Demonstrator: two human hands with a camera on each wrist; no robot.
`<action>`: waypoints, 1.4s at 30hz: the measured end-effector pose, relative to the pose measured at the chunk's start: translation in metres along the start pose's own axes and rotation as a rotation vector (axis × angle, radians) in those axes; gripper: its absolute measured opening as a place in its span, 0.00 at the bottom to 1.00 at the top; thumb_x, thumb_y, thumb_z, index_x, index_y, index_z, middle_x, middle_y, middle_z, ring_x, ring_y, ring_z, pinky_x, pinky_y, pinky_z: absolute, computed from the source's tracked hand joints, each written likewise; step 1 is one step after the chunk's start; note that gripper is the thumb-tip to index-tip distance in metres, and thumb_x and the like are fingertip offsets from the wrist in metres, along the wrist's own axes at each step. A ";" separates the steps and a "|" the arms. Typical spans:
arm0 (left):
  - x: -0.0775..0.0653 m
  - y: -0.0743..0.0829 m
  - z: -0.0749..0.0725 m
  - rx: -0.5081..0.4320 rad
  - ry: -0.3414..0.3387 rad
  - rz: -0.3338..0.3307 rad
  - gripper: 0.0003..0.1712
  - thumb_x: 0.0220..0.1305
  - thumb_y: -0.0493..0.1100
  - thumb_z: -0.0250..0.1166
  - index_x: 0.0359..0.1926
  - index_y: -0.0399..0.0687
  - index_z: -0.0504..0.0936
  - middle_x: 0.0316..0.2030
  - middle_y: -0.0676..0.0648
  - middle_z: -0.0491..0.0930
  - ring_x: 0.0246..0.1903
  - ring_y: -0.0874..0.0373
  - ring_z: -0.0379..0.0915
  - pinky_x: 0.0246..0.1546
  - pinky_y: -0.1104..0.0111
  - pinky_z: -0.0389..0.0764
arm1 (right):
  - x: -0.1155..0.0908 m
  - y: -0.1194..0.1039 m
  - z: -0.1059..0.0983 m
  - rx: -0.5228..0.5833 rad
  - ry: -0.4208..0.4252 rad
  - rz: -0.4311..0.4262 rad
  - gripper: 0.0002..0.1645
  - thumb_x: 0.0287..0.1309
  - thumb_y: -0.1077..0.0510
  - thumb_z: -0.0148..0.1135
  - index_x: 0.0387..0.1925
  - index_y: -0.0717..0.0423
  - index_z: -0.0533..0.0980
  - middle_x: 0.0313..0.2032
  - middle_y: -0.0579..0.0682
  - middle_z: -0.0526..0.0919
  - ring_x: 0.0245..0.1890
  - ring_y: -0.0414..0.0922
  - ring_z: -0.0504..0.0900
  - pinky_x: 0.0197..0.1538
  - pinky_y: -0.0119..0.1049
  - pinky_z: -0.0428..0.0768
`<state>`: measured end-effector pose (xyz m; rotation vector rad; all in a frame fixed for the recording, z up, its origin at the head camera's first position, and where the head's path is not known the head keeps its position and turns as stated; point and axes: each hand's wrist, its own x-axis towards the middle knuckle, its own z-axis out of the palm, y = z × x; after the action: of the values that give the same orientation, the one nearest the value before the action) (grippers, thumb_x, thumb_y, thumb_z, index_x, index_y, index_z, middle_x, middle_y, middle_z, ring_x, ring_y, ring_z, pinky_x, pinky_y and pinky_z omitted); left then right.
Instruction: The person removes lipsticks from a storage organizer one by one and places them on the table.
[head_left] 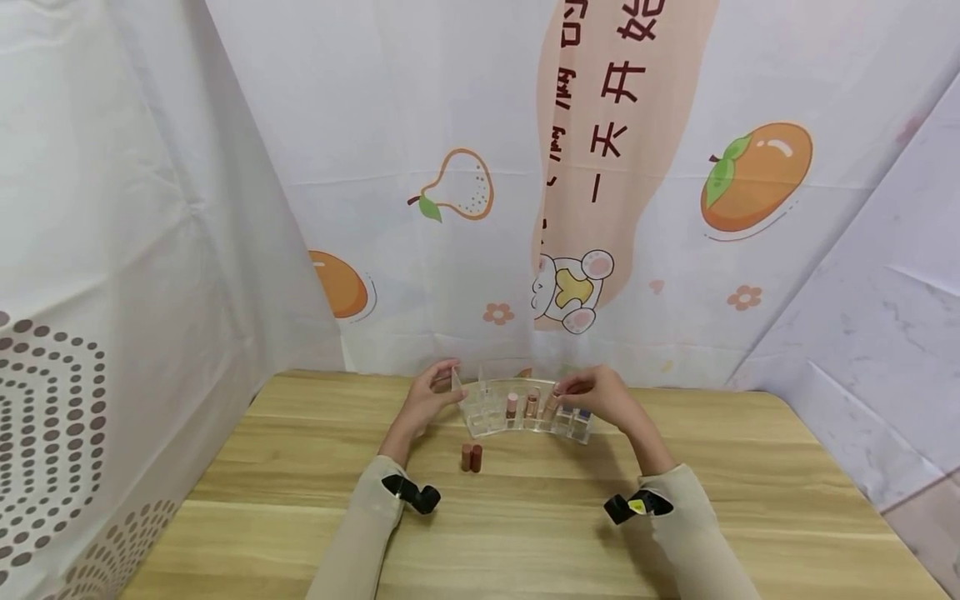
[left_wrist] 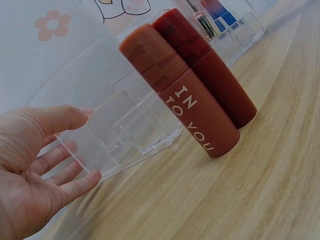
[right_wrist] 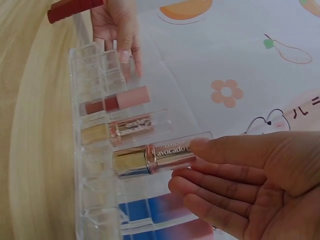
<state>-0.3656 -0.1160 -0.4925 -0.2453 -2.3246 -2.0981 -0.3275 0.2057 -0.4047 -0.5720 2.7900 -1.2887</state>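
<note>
A clear curved lipstick stand (head_left: 489, 430) sits on the table; my left hand (head_left: 422, 407) grips its left end, thumb in front and fingers behind the see-through wall. With thumb and fingertips, my right hand (right_wrist: 240, 180) pinches a clear lip tube with a gold end (right_wrist: 172, 156), lettered "avocado". Its gold end is higher than that of the similar tube (right_wrist: 132, 130) beside it; whether it touches the slot, I cannot tell. A pink-capped tube (right_wrist: 117, 101) also stands in the stand. Blue-and-pink tubes (right_wrist: 155, 210) occupy slots at the right end.
Two reddish-brown lip tubes (left_wrist: 195, 110) stand upright side by side on the wooden table (head_left: 510, 533), in front of the stand. A printed white cloth (head_left: 420, 275) hangs close behind the stand.
</note>
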 end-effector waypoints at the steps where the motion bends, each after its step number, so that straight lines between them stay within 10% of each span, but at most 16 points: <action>1: 0.000 0.001 0.000 -0.001 0.004 -0.003 0.35 0.61 0.33 0.72 0.69 0.44 0.73 0.66 0.36 0.74 0.67 0.40 0.69 0.66 0.49 0.74 | 0.000 0.000 -0.002 0.003 0.000 -0.003 0.07 0.58 0.65 0.72 0.38 0.65 0.87 0.35 0.58 0.90 0.34 0.43 0.87 0.38 0.32 0.85; 23: -0.002 -0.002 -0.004 -0.011 -0.003 0.000 0.37 0.61 0.33 0.72 0.71 0.43 0.71 0.69 0.35 0.71 0.70 0.38 0.67 0.65 0.50 0.75 | -0.013 -0.004 -0.037 0.169 -0.161 -0.046 0.12 0.58 0.63 0.73 0.43 0.66 0.86 0.40 0.60 0.90 0.36 0.37 0.88 0.42 0.32 0.86; 42: 0.000 -0.001 -0.001 -0.012 0.000 0.012 0.36 0.61 0.32 0.72 0.70 0.42 0.72 0.67 0.35 0.72 0.68 0.38 0.68 0.63 0.54 0.77 | -0.013 -0.012 -0.020 0.229 -0.315 -0.164 0.11 0.56 0.60 0.75 0.41 0.59 0.87 0.38 0.57 0.91 0.38 0.43 0.90 0.42 0.36 0.88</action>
<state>-0.3654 -0.1169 -0.4936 -0.2582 -2.3052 -2.1071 -0.3152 0.2175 -0.3840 -0.9136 2.3467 -1.3817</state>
